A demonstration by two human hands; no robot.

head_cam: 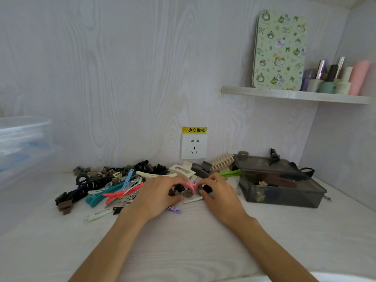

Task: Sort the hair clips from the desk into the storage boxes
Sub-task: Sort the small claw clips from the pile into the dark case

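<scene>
A heap of hair clips (114,186) in many colours lies on the white desk (183,241) along the back wall. My left hand (160,192) curls round a few small brown and black claw clips (179,191) in the middle of the heap. My right hand (219,192) grips a small black claw clip (207,188) just beside it, with a pink clip (191,185) between the two hands. A dark see-through storage box (284,192) stands open to the right and holds several clips. Its lid (264,163) leans behind it.
A stack of clear plastic boxes (22,139) stands at the far left. A wall socket (194,146) is behind the heap. A shelf (295,95) at upper right carries a green patterned tin (279,49) and several small bottles (335,78).
</scene>
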